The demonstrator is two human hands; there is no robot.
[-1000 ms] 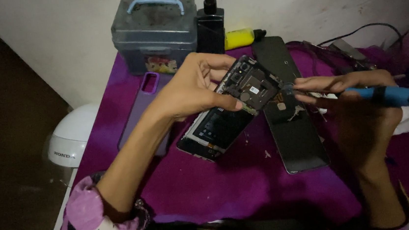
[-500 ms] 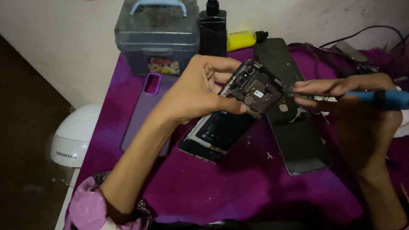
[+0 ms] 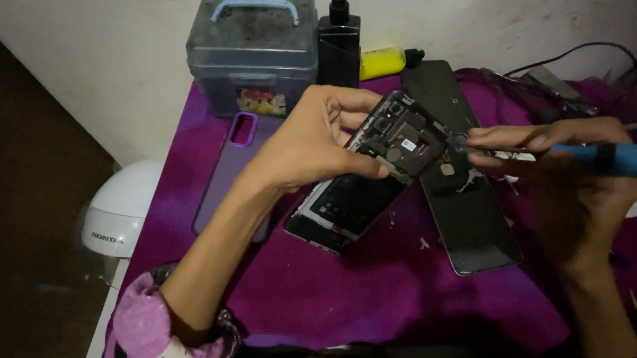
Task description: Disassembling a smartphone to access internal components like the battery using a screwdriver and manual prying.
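Near the middle of the purple-covered worktop (image 3: 391,303), the left hand (image 3: 308,145) is closed around an opened phone (image 3: 368,178), thumb across its near side and fingers curled over the far edge, back cover off and circuit side up. The phone is tilted, its lower end resting on or just above the cloth and its camera end raised. Its long axis runs diagonally, from the near left toward the far right edge of the worktop. The right hand (image 3: 564,173) is pinched shut on a blue-handled screwdriver (image 3: 616,159), fingers extended along the shaft, handle pointing out to the right. The tool tip sits at the phone's raised right end, touching or just beside the boards there; exact contact is too small to tell. So the phone lies to the left of the right hand, and the tool comes in roughly sideways across the phone's upper end. The left hand is the one on the phone; the right reaches it only through the tool. Just beside and under the tip lies a black back panel (image 3: 472,223), flat, long axis running near to far. A purple phone case (image 3: 229,167) lies left of the left hand. Along the far edge stand a grey box with a blue handle (image 3: 253,46), a dark bottle with a blue cap (image 3: 339,43) and a yellow bottle (image 3: 385,62) on its side. A white helmet (image 3: 118,212) sits off the left edge.
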